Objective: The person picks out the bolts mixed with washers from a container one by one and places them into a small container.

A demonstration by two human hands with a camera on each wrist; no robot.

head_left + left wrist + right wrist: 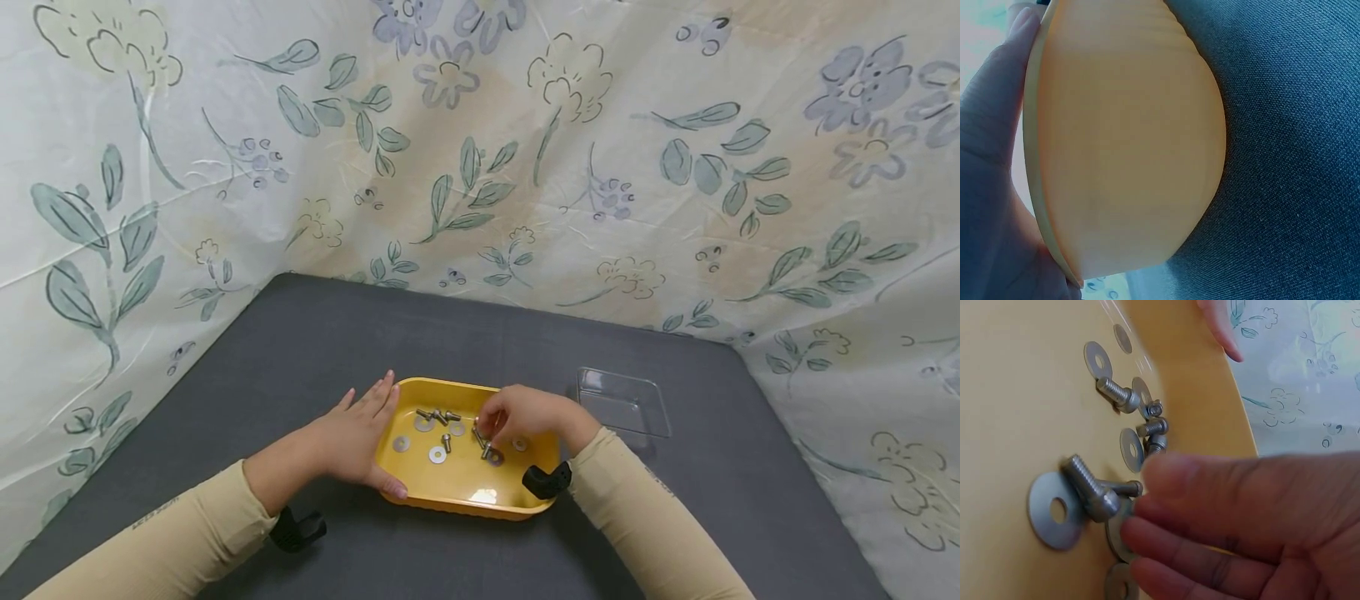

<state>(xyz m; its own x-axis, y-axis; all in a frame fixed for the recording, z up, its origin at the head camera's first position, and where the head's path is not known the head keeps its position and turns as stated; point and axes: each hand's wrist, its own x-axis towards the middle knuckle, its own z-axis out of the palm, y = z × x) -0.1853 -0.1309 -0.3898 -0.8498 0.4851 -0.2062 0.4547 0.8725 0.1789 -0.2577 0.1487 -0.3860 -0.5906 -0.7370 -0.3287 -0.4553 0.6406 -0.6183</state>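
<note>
A yellow plastic tray (465, 492) holds several metal socket-head bolts (447, 442) and flat washers (437, 455). My left hand (352, 437) rests along the tray's left rim with its fingers stretched out and its thumb at the front corner. The left wrist view shows that thumb beside the rim of the tray (1034, 150). Inside the tray, my right hand (517, 414) reaches down with loosely bent fingers. Its thumb and fingertips are right at the head of one bolt (1124, 487); a nearer bolt (1090, 487) leans over a washer (1047, 515).
A clear plastic container (626, 402) sits behind the tray to the right, close to my right wrist. The dark grey cloth (330, 333) covers the work surface. A floral-patterned sheet (487, 167) hangs at the back and sides.
</note>
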